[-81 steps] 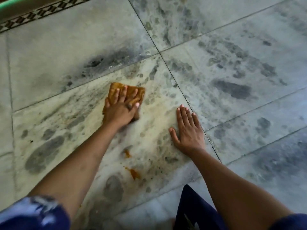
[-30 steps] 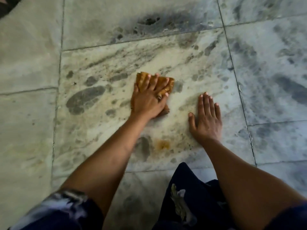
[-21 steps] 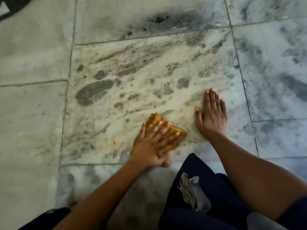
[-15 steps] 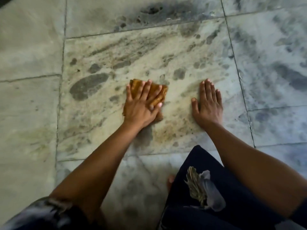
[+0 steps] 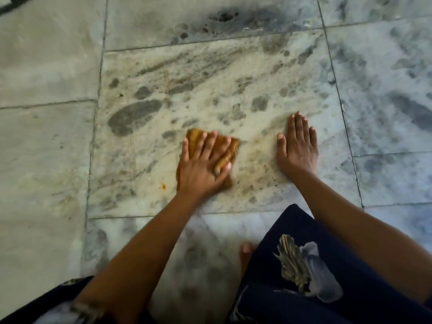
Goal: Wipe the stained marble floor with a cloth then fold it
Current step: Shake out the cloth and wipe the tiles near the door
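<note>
Cloth, orange-brown and folded small, lies on the marble floor in the near half of the yellowish, grey-mottled tile, about midway between its left and right edges. The left hand presses it palm down, fingers straight and spread. The right hand rests flat on the same tile nearer its right edge, fingers straight, apart from the cloth. A small orange spot sits just left of the cloth. A dark blue garment covers the near right corner.
</note>
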A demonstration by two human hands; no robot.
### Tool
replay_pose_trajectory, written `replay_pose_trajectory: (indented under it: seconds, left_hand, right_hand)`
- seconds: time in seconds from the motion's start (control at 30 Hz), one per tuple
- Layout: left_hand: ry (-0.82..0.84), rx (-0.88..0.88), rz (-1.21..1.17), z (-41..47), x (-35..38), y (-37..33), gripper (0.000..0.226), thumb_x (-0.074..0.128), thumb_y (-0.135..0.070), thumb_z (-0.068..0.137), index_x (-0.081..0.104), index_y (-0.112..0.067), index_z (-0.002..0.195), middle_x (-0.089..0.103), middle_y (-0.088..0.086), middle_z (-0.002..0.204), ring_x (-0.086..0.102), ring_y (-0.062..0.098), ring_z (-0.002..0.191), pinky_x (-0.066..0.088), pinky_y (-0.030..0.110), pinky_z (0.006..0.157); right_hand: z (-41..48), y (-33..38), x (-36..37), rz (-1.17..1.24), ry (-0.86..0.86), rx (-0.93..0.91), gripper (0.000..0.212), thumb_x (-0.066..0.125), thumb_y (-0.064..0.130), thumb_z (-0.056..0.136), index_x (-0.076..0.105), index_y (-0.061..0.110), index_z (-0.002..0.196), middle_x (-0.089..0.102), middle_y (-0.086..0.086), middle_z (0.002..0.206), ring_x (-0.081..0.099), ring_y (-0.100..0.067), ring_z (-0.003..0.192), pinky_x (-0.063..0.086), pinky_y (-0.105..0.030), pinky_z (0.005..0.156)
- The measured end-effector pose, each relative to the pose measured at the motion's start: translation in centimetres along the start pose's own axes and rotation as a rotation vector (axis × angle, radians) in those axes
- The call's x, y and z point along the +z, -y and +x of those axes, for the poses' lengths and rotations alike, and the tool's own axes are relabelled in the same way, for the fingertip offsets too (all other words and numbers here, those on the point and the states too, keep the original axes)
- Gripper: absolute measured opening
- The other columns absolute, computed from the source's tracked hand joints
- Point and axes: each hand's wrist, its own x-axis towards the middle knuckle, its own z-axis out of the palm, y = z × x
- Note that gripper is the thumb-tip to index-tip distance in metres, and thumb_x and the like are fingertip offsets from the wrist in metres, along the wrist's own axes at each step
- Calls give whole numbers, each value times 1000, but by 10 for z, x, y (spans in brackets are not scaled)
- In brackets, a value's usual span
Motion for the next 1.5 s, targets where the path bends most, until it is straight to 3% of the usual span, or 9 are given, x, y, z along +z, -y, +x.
replay_pose_trajectory:
  seconds: [0.13,0.27,0.37,0.5,0.67,0.97,1.1,1.3,1.5]
  left_hand:
    - [-1,-119,-59,46,-9,-27,64,18,-62,91,1,-38,148,-2,1,159,-4,25,146,-7,57,113]
    - [-19,10,-95,-32,6,-67,74,25,-71,86,12,-33,149,7,10,158,3,33,145,2,63,111]
    - [-90,-82,-180,-82,16,-66,81,30,-73,82,26,-25,147,15,14,156,9,37,143,5,65,111]
    - [-25,-199,-208,-67,9,-62,79,21,-73,83,15,-31,149,7,14,158,2,35,145,-4,63,111]
    - [-9,-96,-41,7,0,-22,66,19,-68,87,7,-44,147,3,8,159,3,30,145,3,62,111]
    - [-118,-546,-122,-41,15,14,64,20,-60,89,1,-40,147,5,8,159,4,32,145,7,64,110]
    - [-60,-414,-122,-50,17,-33,68,23,-64,86,13,-37,148,11,11,158,7,35,144,1,63,109]
    - [-171,-26,-130,-37,8,65,57,35,-56,90,32,-37,144,26,1,155,19,25,144,17,58,110]
    - [-156,-487,-89,-80,20,69,65,28,-56,89,15,-34,149,11,5,159,5,27,146,5,57,113]
  right_hand:
    - [3,7,2,34,0,32,66,10,43,92,3,12,150,1,-6,159,-2,-18,146,-3,-35,118]
    - [6,15,7,14,11,-9,67,12,42,92,3,10,150,2,-7,159,-1,-19,146,-3,-35,118]
    - [9,25,10,35,18,-48,66,13,42,93,4,10,150,3,-8,159,0,-19,146,-2,-36,119]
    - [9,50,17,48,37,-224,64,10,42,94,8,11,150,5,-7,159,4,-18,146,-2,-32,118]
    - [12,47,19,61,16,-226,63,12,40,94,14,12,150,12,-5,158,9,-16,146,0,-31,117]
    - [9,53,21,6,25,-239,63,13,41,94,11,11,150,8,-7,159,7,-19,146,0,-33,118]
    - [10,51,21,-10,14,-227,64,14,42,95,12,10,150,9,-9,158,9,-21,146,2,-35,118]
    - [9,60,21,30,31,-203,63,13,42,96,8,9,150,5,-9,159,2,-21,146,-1,-36,119]
    - [4,85,23,8,60,-315,66,12,42,93,8,7,150,4,-11,159,0,-22,146,-2,-35,118]
